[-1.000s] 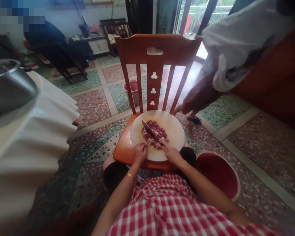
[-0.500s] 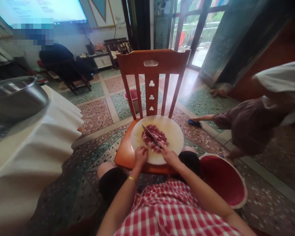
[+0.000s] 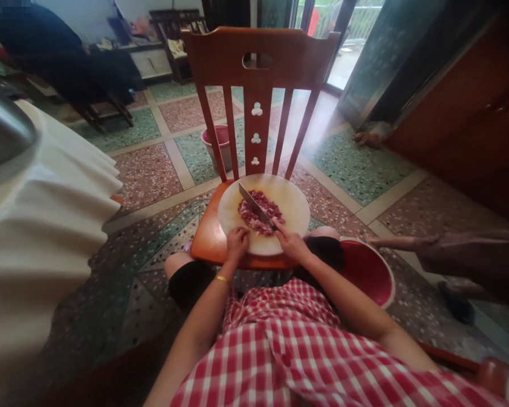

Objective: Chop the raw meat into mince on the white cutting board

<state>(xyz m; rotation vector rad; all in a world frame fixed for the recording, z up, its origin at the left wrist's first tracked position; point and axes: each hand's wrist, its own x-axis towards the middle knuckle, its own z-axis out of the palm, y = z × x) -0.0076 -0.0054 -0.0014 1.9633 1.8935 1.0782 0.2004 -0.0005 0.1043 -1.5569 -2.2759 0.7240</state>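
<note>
A round, pale cutting board (image 3: 294,206) lies on the seat of a wooden chair (image 3: 207,234) in front of me. Chopped red meat (image 3: 272,208) is spread over its middle. My right hand (image 3: 292,244) grips the handle of a kitchen knife (image 3: 253,204), whose long blade slants away to the left across the meat. At the board's near left edge, my left hand (image 3: 237,244) has its fingers curled against the rim, apart from the blade.
A red-lined bucket (image 3: 371,274) stands by my right knee, with another person's arm (image 3: 394,243) reaching to its rim. Behind the chair is a small bin (image 3: 214,148). A cloth-covered table (image 3: 63,186) with a metal basin (image 3: 6,127) is at left; a seated person (image 3: 34,37) is beyond.
My view has tilted downward. The other person at right has come nearer the bucket, an arm now at its rim. Both my hands and the knife keep about the same places on the board.
</note>
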